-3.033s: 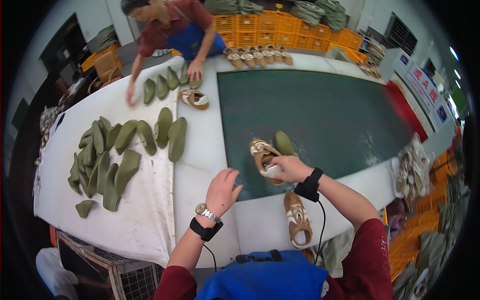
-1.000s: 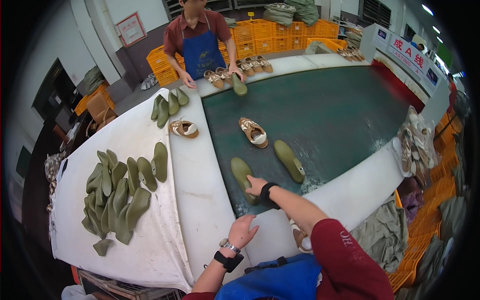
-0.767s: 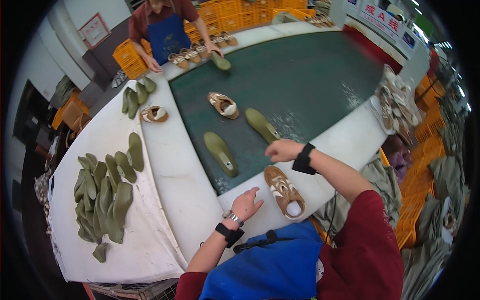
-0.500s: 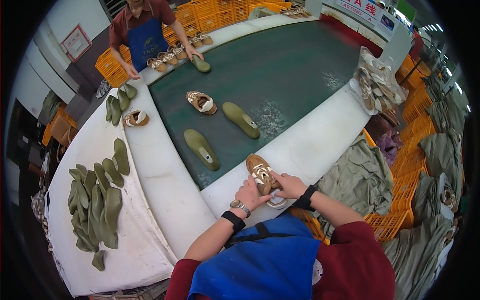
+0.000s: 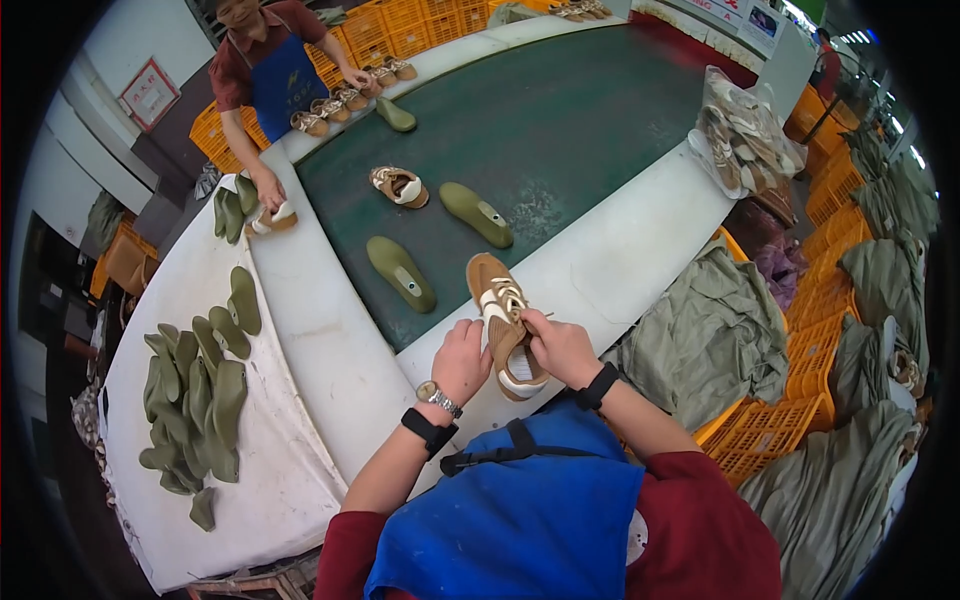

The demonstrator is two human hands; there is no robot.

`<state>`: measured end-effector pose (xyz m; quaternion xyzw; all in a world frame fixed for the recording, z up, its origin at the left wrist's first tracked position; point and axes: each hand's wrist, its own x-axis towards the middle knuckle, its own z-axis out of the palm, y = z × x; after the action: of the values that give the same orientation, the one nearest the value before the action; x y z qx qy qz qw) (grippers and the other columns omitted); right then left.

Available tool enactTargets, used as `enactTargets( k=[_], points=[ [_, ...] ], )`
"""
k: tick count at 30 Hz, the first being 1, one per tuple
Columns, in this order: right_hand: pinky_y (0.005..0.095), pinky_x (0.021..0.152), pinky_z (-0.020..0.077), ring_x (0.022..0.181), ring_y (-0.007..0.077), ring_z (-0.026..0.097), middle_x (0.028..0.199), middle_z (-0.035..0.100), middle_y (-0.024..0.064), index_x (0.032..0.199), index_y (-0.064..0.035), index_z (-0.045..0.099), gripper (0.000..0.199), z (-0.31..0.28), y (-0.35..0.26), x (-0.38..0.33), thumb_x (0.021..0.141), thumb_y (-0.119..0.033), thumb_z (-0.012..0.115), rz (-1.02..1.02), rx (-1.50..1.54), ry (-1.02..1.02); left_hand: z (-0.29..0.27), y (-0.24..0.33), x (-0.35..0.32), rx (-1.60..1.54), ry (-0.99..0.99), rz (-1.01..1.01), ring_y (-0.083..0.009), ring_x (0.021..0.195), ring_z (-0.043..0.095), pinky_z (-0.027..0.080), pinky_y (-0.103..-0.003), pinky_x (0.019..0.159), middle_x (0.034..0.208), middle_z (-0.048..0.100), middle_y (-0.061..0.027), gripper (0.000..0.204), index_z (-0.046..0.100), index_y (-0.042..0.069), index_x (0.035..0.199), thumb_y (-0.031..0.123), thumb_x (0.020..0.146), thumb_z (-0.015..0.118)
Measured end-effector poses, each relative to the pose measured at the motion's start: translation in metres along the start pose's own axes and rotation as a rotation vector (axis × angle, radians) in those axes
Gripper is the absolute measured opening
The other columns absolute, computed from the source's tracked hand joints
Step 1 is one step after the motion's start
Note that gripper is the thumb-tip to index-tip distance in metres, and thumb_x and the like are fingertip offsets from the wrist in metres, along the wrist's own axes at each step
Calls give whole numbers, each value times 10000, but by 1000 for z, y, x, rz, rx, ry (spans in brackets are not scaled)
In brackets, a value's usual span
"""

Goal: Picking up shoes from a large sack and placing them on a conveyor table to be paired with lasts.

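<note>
I hold a brown and white sneaker (image 5: 503, 318) in both hands above the white edge of the green conveyor belt (image 5: 560, 110). My left hand (image 5: 461, 358) grips its left side near the heel. My right hand (image 5: 558, 345) is closed on its right side by the laces. The toe points away from me. Two olive green shoe lasts (image 5: 400, 272) (image 5: 476, 213) lie on the belt just beyond it, and another brown sneaker (image 5: 399, 186) sits further out.
A white table (image 5: 300, 370) to my left carries a pile of several green lasts (image 5: 195, 385). Across the belt a person in a blue apron (image 5: 268, 75) handles sneakers (image 5: 345, 95). Grey-green cloth bags (image 5: 700, 320) and orange crates (image 5: 810, 340) fill the right side.
The sneaker came off the white ledge and is now held up in both my hands. My left hand left the table and closed on it. The lasts on the belt drifted further away.
</note>
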<state>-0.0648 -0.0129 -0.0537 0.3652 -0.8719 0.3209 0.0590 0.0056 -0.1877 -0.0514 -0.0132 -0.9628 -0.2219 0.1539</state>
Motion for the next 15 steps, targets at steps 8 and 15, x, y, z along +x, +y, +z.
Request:
enactTargets(
  k=[8, 15],
  points=[
    [391, 447, 436, 521, 275, 575, 599, 574, 92, 1004, -167, 508, 283, -23, -38, 18, 733, -83, 497, -92, -87, -30, -33, 18, 2, -163, 171, 19, -315, 797, 544, 466, -369, 678, 894, 540, -151, 344, 519, -5, 966, 151, 692, 656],
    [393, 457, 441, 515, 281, 573, 590, 573, 103, 1019, -159, 524, 295, -14, -38, 20, 735, -84, 494, -146, -45, -49, -26, 8, -1, -151, 77, -5, -316, 722, 565, 478, -380, 627, 831, 560, -165, 347, 541, -17, 936, 200, 688, 649]
  ],
)
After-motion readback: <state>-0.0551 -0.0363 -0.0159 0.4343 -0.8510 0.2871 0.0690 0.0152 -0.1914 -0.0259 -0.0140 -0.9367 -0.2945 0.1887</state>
